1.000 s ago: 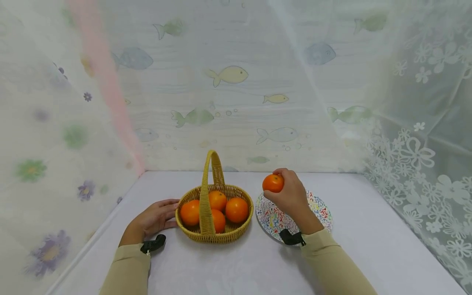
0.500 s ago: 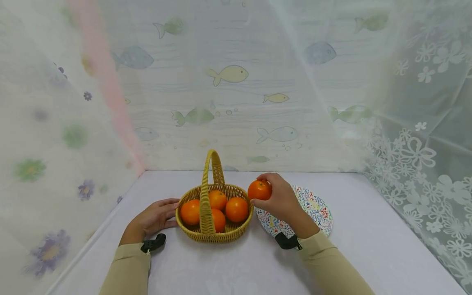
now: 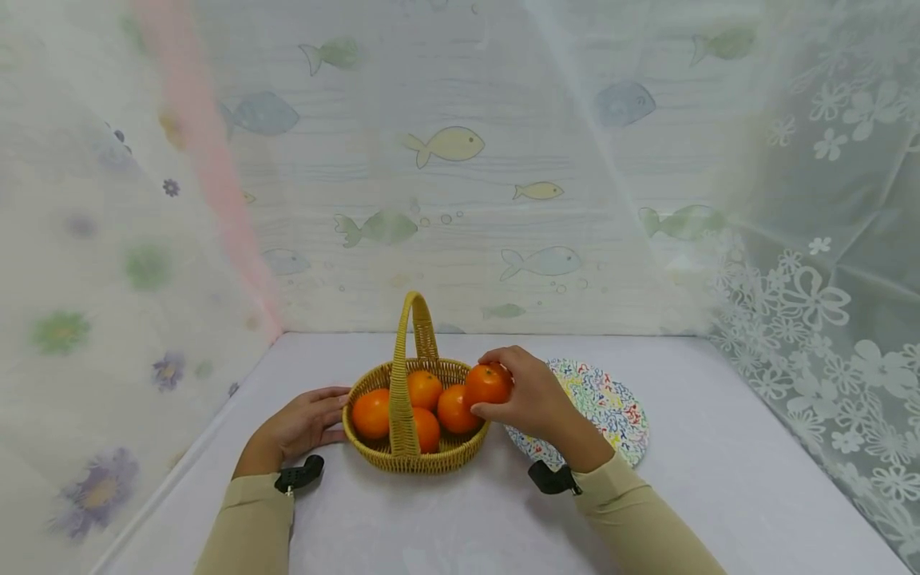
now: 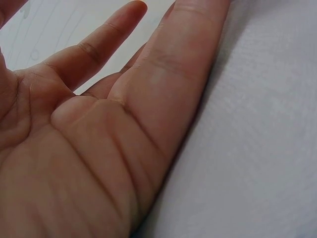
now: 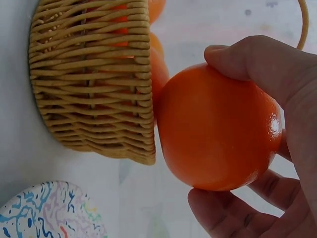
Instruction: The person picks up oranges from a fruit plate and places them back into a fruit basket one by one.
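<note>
In the head view, my right hand [image 3: 535, 399] holds an orange [image 3: 489, 383] between thumb and fingers at the right rim of the yellow wicker basket [image 3: 410, 463]. The right wrist view shows this orange [image 5: 218, 129] large and glossy, just above the rim of the basket [image 5: 94, 84], close against an orange inside; contact is unclear. Several oranges [image 3: 370, 414] lie in the basket, one partly hidden by its handle. My left hand [image 3: 305, 423] rests on the table, its extended fingers touching the basket's left side. In the left wrist view, the palm of my left hand [image 4: 99, 148] holds nothing.
A round plate [image 3: 611, 407] with a multicoloured squiggle pattern lies right of the basket, partly under my right forearm. White cloth covers the table [image 3: 431, 519]. Behind it hangs a fish-print curtain [image 3: 460, 200], with floral sheets at both sides.
My right hand has carried the orange leftward and slightly down, from above the plate to the basket's right rim. My left hand stays at the basket.
</note>
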Tool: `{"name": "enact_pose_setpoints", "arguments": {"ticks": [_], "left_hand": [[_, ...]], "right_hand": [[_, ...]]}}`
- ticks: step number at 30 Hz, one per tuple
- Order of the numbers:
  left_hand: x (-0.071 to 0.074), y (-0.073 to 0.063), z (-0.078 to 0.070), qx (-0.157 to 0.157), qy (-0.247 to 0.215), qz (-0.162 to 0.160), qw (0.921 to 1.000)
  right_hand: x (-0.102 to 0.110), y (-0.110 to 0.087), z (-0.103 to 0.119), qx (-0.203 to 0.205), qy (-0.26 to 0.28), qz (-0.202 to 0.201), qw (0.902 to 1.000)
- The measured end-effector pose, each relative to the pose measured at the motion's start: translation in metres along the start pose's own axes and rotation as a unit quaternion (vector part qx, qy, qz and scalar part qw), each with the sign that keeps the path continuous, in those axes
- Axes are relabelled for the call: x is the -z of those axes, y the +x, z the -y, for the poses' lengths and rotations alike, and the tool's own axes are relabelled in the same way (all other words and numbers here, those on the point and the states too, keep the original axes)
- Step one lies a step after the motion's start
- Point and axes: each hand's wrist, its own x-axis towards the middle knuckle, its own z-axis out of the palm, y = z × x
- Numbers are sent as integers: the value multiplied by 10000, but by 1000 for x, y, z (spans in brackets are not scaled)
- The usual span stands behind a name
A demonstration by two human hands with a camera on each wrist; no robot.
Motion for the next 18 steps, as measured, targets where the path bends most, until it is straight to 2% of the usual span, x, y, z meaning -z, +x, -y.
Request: {"name": "enact_pose_setpoints", "arguments": {"ticks": [6, 12, 18], "left_hand": [[-1, -1, -1, 17, -5, 5, 10000], [0, -1, 1, 38, 32, -8, 10000], [0, 0, 1, 10, 102, 0, 9999]], "right_hand": [[-1, -1, 7, 59, 53, 208, 9998], [-4, -3, 13, 437, -84, 283, 9986], [-5, -5, 21, 759, -63, 543, 9956]]}}
